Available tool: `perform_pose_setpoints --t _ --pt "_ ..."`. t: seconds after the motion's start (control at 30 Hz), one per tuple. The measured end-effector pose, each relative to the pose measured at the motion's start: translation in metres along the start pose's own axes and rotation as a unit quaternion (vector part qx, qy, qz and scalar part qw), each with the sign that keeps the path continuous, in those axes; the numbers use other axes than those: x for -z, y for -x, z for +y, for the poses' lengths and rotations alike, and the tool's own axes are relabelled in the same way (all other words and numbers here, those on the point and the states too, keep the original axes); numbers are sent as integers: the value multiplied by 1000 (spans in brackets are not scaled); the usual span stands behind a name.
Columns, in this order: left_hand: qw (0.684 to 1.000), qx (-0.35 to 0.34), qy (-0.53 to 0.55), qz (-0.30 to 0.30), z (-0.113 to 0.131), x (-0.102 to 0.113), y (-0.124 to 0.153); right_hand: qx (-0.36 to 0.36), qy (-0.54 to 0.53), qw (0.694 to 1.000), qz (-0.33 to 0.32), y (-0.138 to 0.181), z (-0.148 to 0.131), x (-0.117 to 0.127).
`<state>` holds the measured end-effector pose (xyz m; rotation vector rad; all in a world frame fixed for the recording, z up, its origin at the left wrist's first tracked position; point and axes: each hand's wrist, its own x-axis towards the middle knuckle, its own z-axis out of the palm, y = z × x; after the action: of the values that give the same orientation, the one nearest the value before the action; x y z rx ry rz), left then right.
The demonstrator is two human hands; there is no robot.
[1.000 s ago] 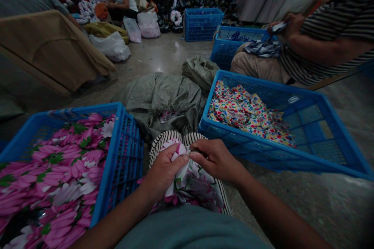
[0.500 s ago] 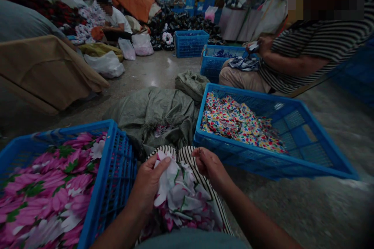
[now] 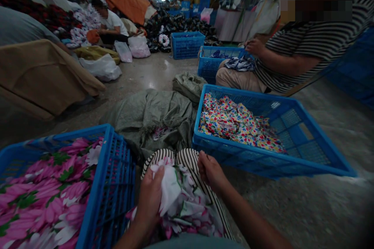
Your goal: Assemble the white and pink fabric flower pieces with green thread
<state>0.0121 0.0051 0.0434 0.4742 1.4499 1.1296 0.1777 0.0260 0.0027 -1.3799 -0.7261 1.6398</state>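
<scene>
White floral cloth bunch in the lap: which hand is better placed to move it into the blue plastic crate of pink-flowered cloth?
Likely the left: the left hand grips the white floral cloth, next to the blue plastic crate. The right hand is farther off, above the striped trousers.

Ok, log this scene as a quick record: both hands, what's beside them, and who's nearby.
left hand: gripping floral cloth on the lap
right hand: beside the cloth, above striped trousers
left crate: blue, holds pink floral fabric
right crate: blue, holds dotted fabric
nearby: seated co-worker
</scene>
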Motion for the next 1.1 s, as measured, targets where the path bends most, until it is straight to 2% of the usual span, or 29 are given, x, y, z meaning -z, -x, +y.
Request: perform_pose_setpoints --t 0.07,0.17,0.4,0.67,0.83,0.93,1.1 --pt "1000 13 4 2 -9 3 -1 -19 1 1000 7 -2 7 2" --pt "1000 7 -4 -28 -16 4 -6 7 20 1000 -13 -6 10 2" --pt "999 41 14 2 -11 1 -10 23 54 998 -12 -10 5 -1" --pt "1000 4 -5 -4 8 -5 -1 42 23 997 -57 -4 11 -10" --pt "999 38 25 -11 -4 1 -11 18 8 999 -50 -9 18 -14" --pt "999 18 15 -22 -8 0 -11 15 11 999 -50 -9 26 -17" --pt "1000 1 2 -15 1 -6 -6 21 10 999 -48 -8 25 -17"
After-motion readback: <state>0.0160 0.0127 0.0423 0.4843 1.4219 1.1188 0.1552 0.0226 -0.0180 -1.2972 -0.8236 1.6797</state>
